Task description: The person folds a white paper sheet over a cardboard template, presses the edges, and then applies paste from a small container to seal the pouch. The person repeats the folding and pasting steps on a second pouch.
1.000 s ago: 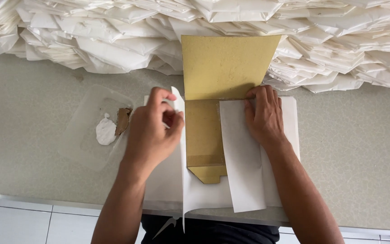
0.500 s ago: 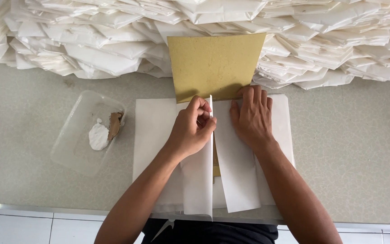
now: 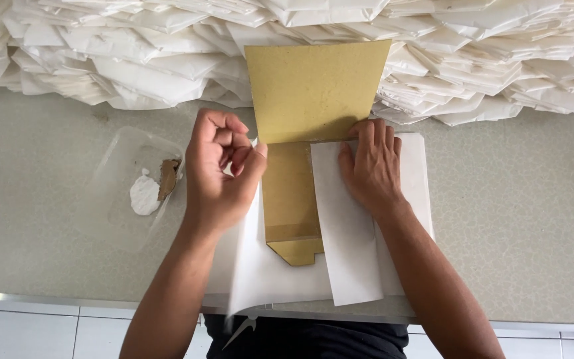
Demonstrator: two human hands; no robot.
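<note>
At the far left of the speckled bench (image 3: 48,266) lies a clear plastic tray (image 3: 117,183) holding a blob of white paste (image 3: 145,195) and a small brown scrap (image 3: 167,179) just beside it. Next comes the left hand (image 3: 220,174), fingers curled and pinching the lifted edge of the left paper flap (image 3: 254,266), which stands up off the bench. Beside it, in the middle, a tan cardboard template (image 3: 313,90) lies on the white paper sheet (image 3: 414,173), its narrow lower part between the two flaps. The right hand (image 3: 372,166) lies open and flat, pressing the folded right flap (image 3: 350,252) down against the template. A heap of folded white paper bags (image 3: 486,60) runs along the back.
</note>
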